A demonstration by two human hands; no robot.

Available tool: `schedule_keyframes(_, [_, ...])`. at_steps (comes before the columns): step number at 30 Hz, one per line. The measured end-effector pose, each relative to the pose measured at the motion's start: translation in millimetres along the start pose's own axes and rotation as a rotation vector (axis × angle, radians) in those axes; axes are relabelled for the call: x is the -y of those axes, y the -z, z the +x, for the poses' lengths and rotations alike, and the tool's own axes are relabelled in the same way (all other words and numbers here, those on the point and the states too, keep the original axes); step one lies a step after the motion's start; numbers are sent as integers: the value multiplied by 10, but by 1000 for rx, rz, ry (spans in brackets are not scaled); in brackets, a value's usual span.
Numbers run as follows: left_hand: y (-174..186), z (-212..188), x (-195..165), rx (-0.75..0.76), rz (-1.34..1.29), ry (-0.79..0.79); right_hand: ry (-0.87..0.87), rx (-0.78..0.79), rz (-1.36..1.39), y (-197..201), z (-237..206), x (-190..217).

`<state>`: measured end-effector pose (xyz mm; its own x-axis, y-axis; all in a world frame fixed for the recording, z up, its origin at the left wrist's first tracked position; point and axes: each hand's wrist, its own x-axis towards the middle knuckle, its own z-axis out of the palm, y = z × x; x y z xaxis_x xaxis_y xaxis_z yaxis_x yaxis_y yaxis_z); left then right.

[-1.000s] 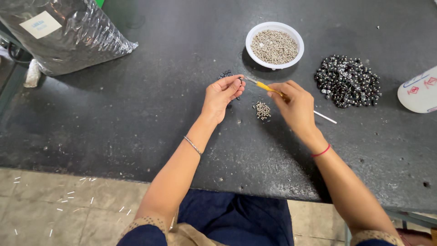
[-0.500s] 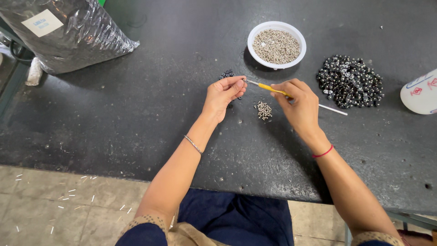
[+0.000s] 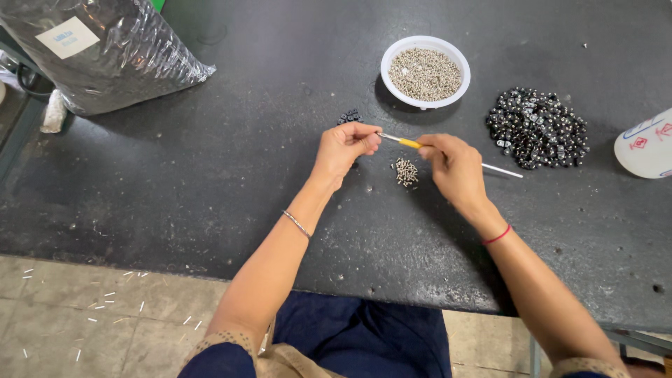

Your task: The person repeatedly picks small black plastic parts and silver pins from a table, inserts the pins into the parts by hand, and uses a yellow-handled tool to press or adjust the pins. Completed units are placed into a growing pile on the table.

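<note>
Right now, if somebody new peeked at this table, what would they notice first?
Probably the two hands meeting mid-table: the left hand pinches something tiny at the tip of a thin yellow-banded tool held by the right hand. Next, the shiny heap of black beads at the right, and the white bowl of small silvery bits behind the hands. A big clear plastic bag fills the far left corner.
</note>
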<state>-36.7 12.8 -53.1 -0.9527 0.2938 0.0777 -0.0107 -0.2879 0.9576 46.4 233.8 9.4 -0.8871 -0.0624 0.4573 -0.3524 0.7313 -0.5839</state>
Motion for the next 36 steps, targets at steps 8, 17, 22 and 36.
schedule_keyframes(8, [-30, -16, 48, -38, 48, -69, -81, 164, 188, 3, 29, -79])
schedule_keyframes(17, [-53, -20, 22, -70, 86, -77, -38, 88, -52, -75, 8, -102])
schedule_keyframes(22, [-62, -27, 10, -88, 75, -83, 37, 72, 142, -27, 26, -81])
schedule_keyframes(36, [-67, -49, -74, -82, 63, -69, -72, 65, 143, -22, 38, -43])
